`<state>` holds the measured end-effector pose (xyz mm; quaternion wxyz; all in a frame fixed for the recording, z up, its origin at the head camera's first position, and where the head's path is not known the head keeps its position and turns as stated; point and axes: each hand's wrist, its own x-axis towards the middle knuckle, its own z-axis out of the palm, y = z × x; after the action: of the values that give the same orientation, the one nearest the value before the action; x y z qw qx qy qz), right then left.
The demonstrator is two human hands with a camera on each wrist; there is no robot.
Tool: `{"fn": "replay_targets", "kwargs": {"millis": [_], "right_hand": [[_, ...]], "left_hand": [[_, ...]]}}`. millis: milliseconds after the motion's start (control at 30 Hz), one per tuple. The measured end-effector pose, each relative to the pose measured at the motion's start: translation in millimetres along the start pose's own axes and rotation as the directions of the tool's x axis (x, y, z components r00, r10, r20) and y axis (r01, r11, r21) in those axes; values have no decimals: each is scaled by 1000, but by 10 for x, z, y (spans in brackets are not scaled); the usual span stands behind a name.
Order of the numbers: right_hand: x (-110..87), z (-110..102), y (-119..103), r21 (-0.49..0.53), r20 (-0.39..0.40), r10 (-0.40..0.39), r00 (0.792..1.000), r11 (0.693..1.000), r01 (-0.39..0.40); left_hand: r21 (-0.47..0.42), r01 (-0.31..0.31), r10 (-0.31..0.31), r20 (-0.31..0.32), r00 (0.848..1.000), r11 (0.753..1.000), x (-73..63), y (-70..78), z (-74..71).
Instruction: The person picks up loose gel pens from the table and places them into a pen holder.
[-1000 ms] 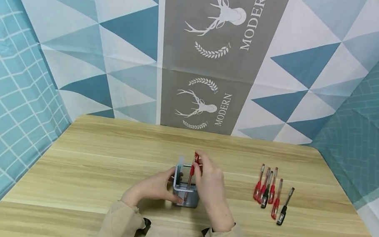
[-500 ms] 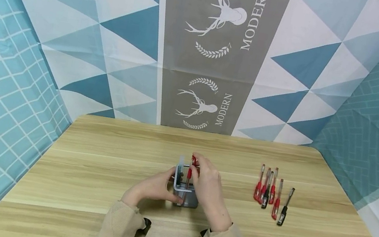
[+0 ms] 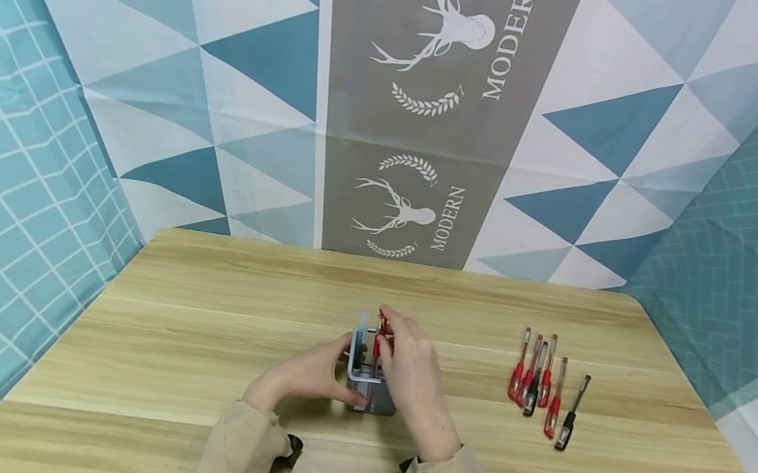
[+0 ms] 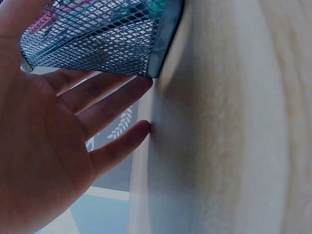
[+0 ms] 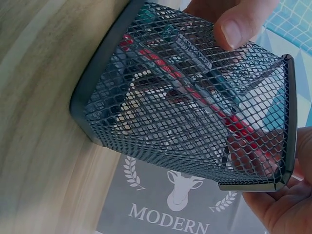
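A dark wire-mesh pen holder point(image 3: 380, 402) stands upright near the middle of the table. My left hand point(image 3: 305, 371) grips its left side, thumb across the front and fingers behind; the left wrist view shows those fingers along the mesh wall. My right hand point(image 3: 415, 368) is at the holder's right rim and pinches a red pen point(image 3: 377, 346) near its upper end. Most of this pen is inside the holder, slanting behind the mesh in the right wrist view. Pens with grey-green parts point(image 5: 192, 51) lean inside beside it.
To the right lie several loose pens, red ones point(image 3: 516, 379) and black ones point(image 3: 566, 428), roughly parallel on the wooden table point(image 3: 217, 292). A patterned cloth backdrop point(image 3: 414, 124) rises behind the table's far edge.
My right hand has moved slightly left and the red pen has gone lower into the pen holder. My left hand has stayed in place on the holder.
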<state>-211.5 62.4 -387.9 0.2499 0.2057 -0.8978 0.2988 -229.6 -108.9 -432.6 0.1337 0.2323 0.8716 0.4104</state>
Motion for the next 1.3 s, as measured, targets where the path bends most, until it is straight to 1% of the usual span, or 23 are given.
{"fn": "replay_targets", "kwargs": {"millis": [233,400,667,800,1033,1300], "right_hand": [[-9,39,14,5,3,-5,1000,1000,5],[-10,59,11,8,-14,-8,1000,1000,8],[-11,88,15,9,-41,-22,999,1000,23],[-11,103,14,15,-51,-31,998,999,31],[-21,125,18,12,-67,-46,997,999,47],[-22,125,19,-10,-41,-63,997,998,63]], "left_hand": [[-5,-1,1,3,1000,1000,-1,12,-4],[8,9,-9,1,1000,1000,-4,17,-4],[14,2,-2,-4,1000,1000,-1,19,-1],[20,16,-16,-2,1000,1000,3,15,1],[23,10,-10,-3,1000,1000,-1,11,1],[20,3,-3,1,1000,1000,4,3,-5]]}}
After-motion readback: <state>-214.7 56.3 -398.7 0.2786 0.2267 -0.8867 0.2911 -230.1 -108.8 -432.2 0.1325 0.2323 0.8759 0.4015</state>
